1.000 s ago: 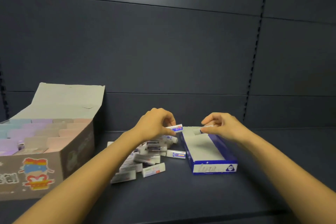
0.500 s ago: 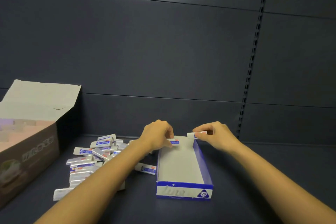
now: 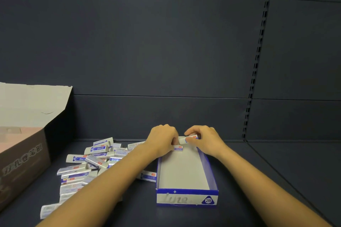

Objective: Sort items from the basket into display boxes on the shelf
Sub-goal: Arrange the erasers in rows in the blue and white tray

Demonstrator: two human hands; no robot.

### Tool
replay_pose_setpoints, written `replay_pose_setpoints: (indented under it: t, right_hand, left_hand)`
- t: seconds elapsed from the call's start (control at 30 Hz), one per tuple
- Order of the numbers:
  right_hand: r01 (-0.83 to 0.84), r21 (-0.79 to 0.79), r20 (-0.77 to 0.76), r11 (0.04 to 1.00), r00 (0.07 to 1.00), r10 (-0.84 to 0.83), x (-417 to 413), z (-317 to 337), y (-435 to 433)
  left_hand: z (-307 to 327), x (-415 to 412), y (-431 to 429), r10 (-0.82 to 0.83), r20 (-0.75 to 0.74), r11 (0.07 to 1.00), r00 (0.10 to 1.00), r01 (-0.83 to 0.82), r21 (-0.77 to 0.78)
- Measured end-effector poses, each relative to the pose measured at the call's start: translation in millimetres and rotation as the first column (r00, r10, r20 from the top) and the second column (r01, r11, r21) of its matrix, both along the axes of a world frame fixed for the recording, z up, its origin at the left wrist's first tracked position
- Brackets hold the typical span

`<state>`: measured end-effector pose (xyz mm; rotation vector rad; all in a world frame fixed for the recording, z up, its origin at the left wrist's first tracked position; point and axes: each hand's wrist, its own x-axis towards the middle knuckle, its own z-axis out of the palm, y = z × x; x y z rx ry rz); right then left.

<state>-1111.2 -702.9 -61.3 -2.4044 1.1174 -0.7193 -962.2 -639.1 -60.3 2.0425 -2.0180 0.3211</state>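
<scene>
- The lower eraser (image 3: pixel 178 148) is clamped in the left hand (image 3: pixel 162 140) grip, and the upper eraser (image 3: pixel 185 140) in the right hand (image 3: pixel 204 140) grip. Both are at the display box (image 3: pixel 186 198) far end.
- Best seat them flat and snug to the far wall before releasing.
- The loose pile (image 3: pixel 88 162) lies to the left on the shelf (image 3: pixel 258 180).

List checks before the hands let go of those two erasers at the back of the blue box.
1. Grip of left hand on first eraser: ok.
2. Pinch of right hand on second eraser: ok.
3. Both erasers over far end of blue display box: ok.
4. Erasers seated flat against its back wall: cannot tell, fingers hide them.
5. Its floor nearer the camera bare: ok.
6. Next pick available in loose pile left of box: ok.
</scene>
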Motion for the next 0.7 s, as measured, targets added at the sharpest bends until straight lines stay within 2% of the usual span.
replay_pose_setpoints:
  t: [0.13,0.3,0.57,0.7]
  right_hand:
    - [-0.001,-0.079,-0.145,0.997,0.989,-0.011,0.5,-0.7,1.0]
    - [-0.081,-0.26,-0.406,0.962,0.913,-0.032,0.5,8.8,7.4]
    - [-0.173,-0.38,-0.607,0.909,0.788,-0.104,5.5,13.9,11.3]
    - [-0.165,-0.406,-0.621,0.899,0.771,-0.139,11.0,8.9,8.6]
  left_hand:
    - [-0.7,4.2,-0.2,-0.009,0.003,1.0,1.0,0.009,0.013]
    - [0.1,6.8,-0.5,-0.011,-0.007,1.0,1.0,0.012,0.015]
    - [-1.8,7.6,-0.6,-0.006,-0.015,1.0,1.0,0.007,0.022]
    - [-0.6,7.4,-1.2,-0.002,-0.002,1.0,1.0,0.002,0.025]
